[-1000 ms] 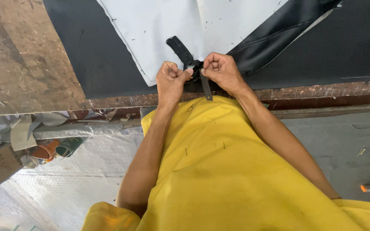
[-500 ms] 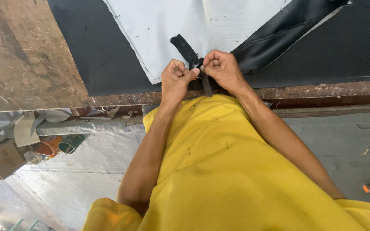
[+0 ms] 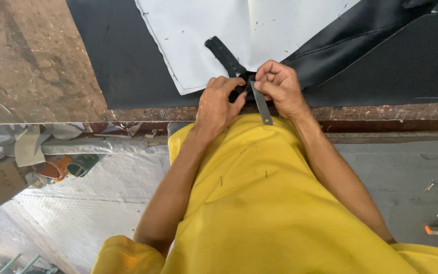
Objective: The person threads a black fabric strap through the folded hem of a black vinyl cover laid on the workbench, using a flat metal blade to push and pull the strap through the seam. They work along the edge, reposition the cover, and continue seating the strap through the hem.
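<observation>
Left hand (image 3: pixel 219 104) and right hand (image 3: pixel 279 87) side by side just above the centre of the frame, at the near edge of the worn brown wooden worktable (image 3: pixel 31 66). Left fingers curled narrow, pinched on the lower end of the black zipper strip (image 3: pixel 223 53) that runs up and to the left across the white fabric panel (image 3: pixel 239 35). Right fingers closed in a loose fist over the same spot, gripping a flat grey metal blade (image 3: pixel 262 104) whose free end points down over the table edge toward the yellow shirt (image 3: pixel 259 203). Knuckles of both hands touching or very nearly so; exact contact hidden. White panel lying on a wide black sheet of material (image 3: pixel 122 56) covering the upper middle and right of the frame. A folded black fabric piece (image 3: pixel 361 35) slanting from the right hand to the upper right corner. In the lower left, under the table, an orange cup (image 3: pixel 54 167) and a dark green cup (image 3: pixel 82 165) on their sides among grey scraps.
</observation>
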A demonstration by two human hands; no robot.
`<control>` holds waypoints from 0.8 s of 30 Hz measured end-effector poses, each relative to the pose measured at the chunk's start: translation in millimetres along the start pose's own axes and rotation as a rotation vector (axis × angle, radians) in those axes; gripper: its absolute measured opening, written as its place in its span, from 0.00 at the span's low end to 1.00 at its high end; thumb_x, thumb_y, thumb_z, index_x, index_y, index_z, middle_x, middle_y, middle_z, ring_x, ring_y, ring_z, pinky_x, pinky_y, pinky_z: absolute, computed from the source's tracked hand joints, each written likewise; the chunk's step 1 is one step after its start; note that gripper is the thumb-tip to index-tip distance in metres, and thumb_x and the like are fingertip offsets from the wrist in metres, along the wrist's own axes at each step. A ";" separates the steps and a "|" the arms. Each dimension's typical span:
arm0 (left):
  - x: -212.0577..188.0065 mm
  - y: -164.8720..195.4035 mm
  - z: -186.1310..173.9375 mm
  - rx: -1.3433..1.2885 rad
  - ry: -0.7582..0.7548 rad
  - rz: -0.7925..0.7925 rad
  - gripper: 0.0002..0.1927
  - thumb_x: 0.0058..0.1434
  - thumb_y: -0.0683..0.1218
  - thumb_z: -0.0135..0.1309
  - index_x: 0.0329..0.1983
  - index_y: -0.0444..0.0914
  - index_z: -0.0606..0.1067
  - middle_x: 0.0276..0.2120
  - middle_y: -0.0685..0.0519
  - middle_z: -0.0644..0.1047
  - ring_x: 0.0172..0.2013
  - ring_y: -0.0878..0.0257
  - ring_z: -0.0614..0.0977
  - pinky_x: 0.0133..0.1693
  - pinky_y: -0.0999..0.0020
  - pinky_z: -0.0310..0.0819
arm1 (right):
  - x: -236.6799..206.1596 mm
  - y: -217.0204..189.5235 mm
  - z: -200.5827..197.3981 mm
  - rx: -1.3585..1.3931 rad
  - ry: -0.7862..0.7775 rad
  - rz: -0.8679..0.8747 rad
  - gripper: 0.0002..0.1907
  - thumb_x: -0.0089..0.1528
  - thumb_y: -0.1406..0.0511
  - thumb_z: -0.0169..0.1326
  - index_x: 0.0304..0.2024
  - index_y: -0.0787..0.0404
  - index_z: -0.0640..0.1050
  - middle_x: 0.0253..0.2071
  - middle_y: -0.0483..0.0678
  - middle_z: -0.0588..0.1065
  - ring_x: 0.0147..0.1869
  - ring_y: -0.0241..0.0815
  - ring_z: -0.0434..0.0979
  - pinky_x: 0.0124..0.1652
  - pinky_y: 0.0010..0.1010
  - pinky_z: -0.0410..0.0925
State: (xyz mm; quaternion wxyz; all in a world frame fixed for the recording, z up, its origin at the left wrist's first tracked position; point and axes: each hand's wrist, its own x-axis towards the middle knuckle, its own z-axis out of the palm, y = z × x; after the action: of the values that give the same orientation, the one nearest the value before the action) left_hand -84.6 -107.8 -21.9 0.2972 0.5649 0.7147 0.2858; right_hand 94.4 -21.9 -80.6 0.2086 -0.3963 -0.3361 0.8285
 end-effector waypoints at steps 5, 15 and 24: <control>2.9 -2.4 0.8 -0.025 -0.087 -0.133 0.10 0.58 0.38 0.60 0.43 0.39 0.79 0.30 0.49 0.80 0.35 0.51 0.81 0.39 0.56 0.76 | 2.4 16.8 16.5 0.023 0.007 -0.031 0.06 0.63 0.76 0.54 0.41 0.64 0.74 0.30 0.40 0.73 0.27 0.24 0.66 0.27 0.17 0.59; 4.6 -29.9 3.2 -0.379 -0.039 -0.550 0.17 0.55 0.37 0.64 0.28 0.37 0.64 0.20 0.56 0.73 0.23 0.72 0.71 0.28 0.74 0.69 | 11.9 48.6 14.7 -0.059 0.032 -0.100 0.09 0.62 0.78 0.54 0.38 0.63 0.72 0.30 0.38 0.72 0.32 0.22 0.68 0.32 0.16 0.62; 1.1 -41.1 8.5 -0.543 -0.043 -0.549 0.20 0.55 0.35 0.65 0.28 0.39 0.62 0.23 0.56 0.72 0.26 0.73 0.71 0.28 0.75 0.71 | 16.8 51.8 14.4 -0.225 0.038 -0.062 0.09 0.60 0.78 0.56 0.33 0.60 0.72 0.27 0.34 0.68 0.29 0.20 0.64 0.29 0.15 0.59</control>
State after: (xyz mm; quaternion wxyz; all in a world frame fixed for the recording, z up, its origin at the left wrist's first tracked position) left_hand -104.7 -114.2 -58.2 0.5161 0.2591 0.7314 0.3626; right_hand 68.8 -52.8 -120.1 0.1947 -0.4224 -0.4349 0.7711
